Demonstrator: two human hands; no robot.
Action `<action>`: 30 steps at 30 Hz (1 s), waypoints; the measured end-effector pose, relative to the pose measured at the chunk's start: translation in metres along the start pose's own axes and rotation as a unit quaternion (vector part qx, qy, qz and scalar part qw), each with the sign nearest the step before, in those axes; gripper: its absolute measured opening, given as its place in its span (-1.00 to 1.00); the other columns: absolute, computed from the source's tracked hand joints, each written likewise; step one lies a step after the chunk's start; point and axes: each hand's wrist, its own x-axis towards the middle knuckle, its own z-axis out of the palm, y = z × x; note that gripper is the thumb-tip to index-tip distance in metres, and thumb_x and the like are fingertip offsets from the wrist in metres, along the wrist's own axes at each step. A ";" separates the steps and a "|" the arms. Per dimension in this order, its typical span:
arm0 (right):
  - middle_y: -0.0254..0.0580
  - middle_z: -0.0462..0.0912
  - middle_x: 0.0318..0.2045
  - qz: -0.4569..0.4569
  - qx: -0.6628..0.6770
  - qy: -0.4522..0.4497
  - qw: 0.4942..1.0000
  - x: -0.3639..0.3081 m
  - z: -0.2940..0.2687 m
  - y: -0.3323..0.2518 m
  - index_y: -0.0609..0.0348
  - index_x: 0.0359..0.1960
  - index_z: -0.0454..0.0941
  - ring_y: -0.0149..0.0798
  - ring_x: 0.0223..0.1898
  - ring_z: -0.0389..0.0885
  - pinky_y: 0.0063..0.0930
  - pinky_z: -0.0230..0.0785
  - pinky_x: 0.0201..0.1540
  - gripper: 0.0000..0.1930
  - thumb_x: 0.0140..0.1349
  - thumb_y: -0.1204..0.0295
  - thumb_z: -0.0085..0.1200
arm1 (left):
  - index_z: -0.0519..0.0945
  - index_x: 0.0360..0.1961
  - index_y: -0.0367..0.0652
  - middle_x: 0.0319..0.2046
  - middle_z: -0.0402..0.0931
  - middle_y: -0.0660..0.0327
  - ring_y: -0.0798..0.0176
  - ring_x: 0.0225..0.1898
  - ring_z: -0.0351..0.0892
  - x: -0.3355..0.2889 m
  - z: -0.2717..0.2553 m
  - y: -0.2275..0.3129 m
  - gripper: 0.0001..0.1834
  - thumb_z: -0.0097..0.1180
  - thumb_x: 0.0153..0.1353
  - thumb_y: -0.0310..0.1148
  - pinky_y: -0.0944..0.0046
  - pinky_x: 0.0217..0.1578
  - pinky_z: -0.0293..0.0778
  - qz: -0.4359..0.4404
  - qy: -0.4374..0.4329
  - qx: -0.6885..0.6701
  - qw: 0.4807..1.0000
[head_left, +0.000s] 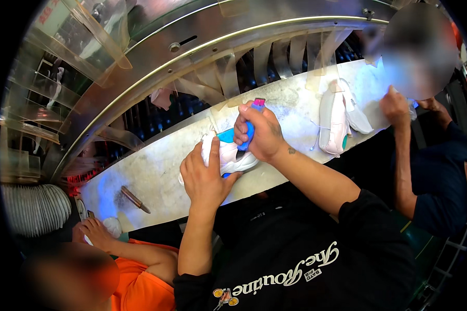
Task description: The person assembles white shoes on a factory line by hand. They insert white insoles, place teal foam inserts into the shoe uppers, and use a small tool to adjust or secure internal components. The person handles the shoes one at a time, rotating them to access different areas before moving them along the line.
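A white shoe (228,154) lies on the pale worktop, with bright blue showing at its opening and under its side. My left hand (204,179) grips the shoe from the near side, fingers over its upper and thumb along the sole. A closed fist is what my right hand (259,131) makes around a blue piece (247,136) with a pink end (259,102) sticking up above the fist. Its lower end meets the shoe opening; my fingers hide most of it, so its exact kind is unclear.
A pair of white shoes (336,122) stands to the right on the pale worktop (161,171). A brown-handled tool (135,200) lies left. Clear plastic strips (280,54) hang along the metal machine frame. Co-workers' hands (396,106) work at both ends; a ribbed grey hose (36,210) sits far left.
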 end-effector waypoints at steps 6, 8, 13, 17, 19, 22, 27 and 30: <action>-0.40 0.26 -0.66 -0.052 0.037 0.073 0.995 -0.021 -0.004 0.026 -0.02 -0.45 0.28 -0.38 -0.64 0.24 -0.35 0.23 -0.47 -0.60 0.59 0.23 0.11 | 0.45 0.54 -0.15 0.40 0.43 -0.25 -0.28 0.28 0.51 -0.001 0.015 0.018 0.29 0.74 -0.25 0.15 -0.22 0.24 0.43 -0.023 0.048 0.025 0.998; -0.39 0.26 -0.67 -0.025 0.054 -0.055 0.997 -0.025 -0.019 0.026 -0.02 -0.46 0.27 -0.39 -0.64 0.22 -0.34 0.22 -0.48 -0.61 0.61 0.26 0.03 | 0.44 0.53 -0.16 0.40 0.44 -0.24 -0.27 0.28 0.51 -0.001 0.023 0.017 0.28 0.71 -0.22 0.19 -0.22 0.23 0.44 -0.014 0.074 0.032 0.997; -0.36 0.27 -0.65 -0.001 0.049 -0.156 0.987 -0.029 -0.025 0.029 0.01 -0.44 0.28 -0.38 -0.64 0.19 -0.34 0.21 -0.46 -0.65 0.62 0.33 -0.06 | 0.47 0.52 -0.12 0.38 0.48 -0.21 -0.25 0.24 0.55 -0.001 0.020 0.015 0.20 0.64 -0.16 0.20 -0.22 0.20 0.45 -0.011 0.054 0.042 0.998; -0.37 0.28 -0.62 -0.018 0.078 -0.048 0.996 -0.030 -0.012 0.033 -0.01 -0.43 0.27 -0.37 -0.58 0.25 -0.33 0.25 -0.40 -0.66 0.57 0.32 0.05 | 0.47 0.54 -0.03 0.40 0.47 -0.21 -0.24 0.24 0.55 -0.008 0.021 0.009 0.23 0.72 -0.25 0.02 -0.22 0.22 0.45 -0.008 0.055 0.022 0.998; -0.37 0.29 -0.61 -0.026 0.080 0.011 0.996 -0.033 -0.005 0.033 -0.03 -0.44 0.27 -0.36 -0.58 0.26 -0.32 0.25 -0.39 -0.65 0.53 0.31 0.12 | 0.47 0.55 0.03 0.41 0.47 -0.20 -0.25 0.24 0.54 -0.016 0.023 0.003 0.26 0.76 -0.31 -0.07 -0.21 0.23 0.45 -0.001 0.050 0.011 0.999; -0.37 0.30 -0.61 -0.038 0.086 0.065 0.993 -0.032 0.001 0.030 -0.04 -0.45 0.29 -0.35 -0.58 0.27 -0.30 0.25 -0.38 -0.65 0.53 0.31 0.12 | 0.46 0.57 0.09 0.42 0.46 -0.19 -0.25 0.24 0.54 -0.019 0.026 0.001 0.30 0.78 -0.36 -0.15 -0.19 0.24 0.45 -0.004 0.057 -0.005 0.998; -0.36 0.33 -0.59 -0.075 0.098 0.071 0.990 -0.032 -0.007 0.016 -0.06 -0.44 0.33 -0.34 -0.57 0.31 -0.28 0.27 -0.37 -0.68 0.54 0.32 0.10 | 0.50 0.55 0.08 0.44 0.45 -0.18 -0.25 0.25 0.54 -0.021 0.025 -0.001 0.27 0.76 -0.37 -0.16 -0.18 0.25 0.45 -0.004 0.062 -0.010 0.998; -0.31 0.49 -0.51 -0.175 -0.097 0.021 0.980 -0.029 -0.034 -0.018 0.02 -0.32 0.48 -0.32 -0.52 0.44 -0.27 0.41 -0.33 -0.80 0.47 0.36 0.24 | 0.50 0.56 0.09 0.44 0.46 -0.15 -0.24 0.26 0.53 -0.023 0.026 -0.002 0.24 0.71 -0.34 -0.21 -0.17 0.27 0.46 -0.005 0.066 -0.014 0.998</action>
